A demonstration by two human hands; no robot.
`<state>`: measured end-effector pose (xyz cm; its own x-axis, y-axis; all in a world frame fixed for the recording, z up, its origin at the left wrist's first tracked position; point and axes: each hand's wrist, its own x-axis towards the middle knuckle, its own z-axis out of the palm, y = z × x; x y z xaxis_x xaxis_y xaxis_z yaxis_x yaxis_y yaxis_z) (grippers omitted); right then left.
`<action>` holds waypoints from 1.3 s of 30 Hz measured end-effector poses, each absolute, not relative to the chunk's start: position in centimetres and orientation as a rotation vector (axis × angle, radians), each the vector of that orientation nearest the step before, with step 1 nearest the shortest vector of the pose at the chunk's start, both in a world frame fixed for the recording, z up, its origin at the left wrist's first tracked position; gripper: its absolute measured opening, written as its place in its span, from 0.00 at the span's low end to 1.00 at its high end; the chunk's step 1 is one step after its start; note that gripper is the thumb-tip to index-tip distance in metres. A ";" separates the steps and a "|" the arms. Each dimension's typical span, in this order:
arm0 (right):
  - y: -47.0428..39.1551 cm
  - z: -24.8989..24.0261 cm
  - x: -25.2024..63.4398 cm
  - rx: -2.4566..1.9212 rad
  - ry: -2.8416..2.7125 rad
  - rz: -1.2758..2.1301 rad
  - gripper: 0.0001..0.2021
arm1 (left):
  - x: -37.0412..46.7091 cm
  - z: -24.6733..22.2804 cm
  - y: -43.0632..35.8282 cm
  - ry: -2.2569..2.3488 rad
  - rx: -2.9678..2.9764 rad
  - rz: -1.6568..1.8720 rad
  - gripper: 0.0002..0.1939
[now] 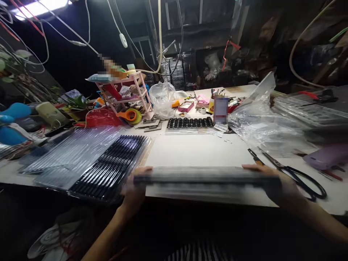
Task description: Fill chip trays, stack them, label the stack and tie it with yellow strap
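Observation:
Between my two hands, above the near edge of the white tabletop (201, 148), is a long grey-black plastic piece (206, 178), smeared by motion. My left hand (136, 188) grips its left end, with the thumb lying along the top. Its right end is in my right hand (280, 185), thumb also on top. The remaining fingers of both hands are blurred or hidden behind the piece. Left of my left hand lie glossy black ribbed strips (111, 168) beside clear ribbed plastic sheets (78, 148). Black-handled scissors (301, 179) rest close to my right hand.
A black gridded block (190, 122) lies toward the back. Behind the strips stands a pink rack (141, 90) with an orange tape dispenser (130, 115). Clear plastic bags (261, 119) cover the right side. Cables (160, 36) hang overhead; a blue fan (13, 112) is far left.

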<state>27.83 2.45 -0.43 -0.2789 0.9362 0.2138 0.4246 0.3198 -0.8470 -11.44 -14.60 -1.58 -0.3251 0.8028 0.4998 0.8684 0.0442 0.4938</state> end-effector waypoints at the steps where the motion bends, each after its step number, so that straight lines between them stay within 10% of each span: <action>1: 3.0 0.5 27.1 -1.220 -1.875 0.794 0.14 | -11.4 -0.6 -13.7 -2.241 -1.699 -1.181 0.21; 14: 5.5 -2.8 19.7 -1.758 -2.518 0.227 0.21 | -12.1 -2.7 -6.4 -2.772 -1.548 -0.163 0.30; 22: 6.5 -3.3 17.5 -0.955 -2.807 -0.215 0.23 | -10.7 -2.1 -5.3 -2.641 -1.680 0.073 0.26; 39: 9.2 -2.8 5.9 -0.620 -2.890 -0.009 0.21 | -12.1 -2.7 -5.1 -2.720 -1.666 -0.266 0.24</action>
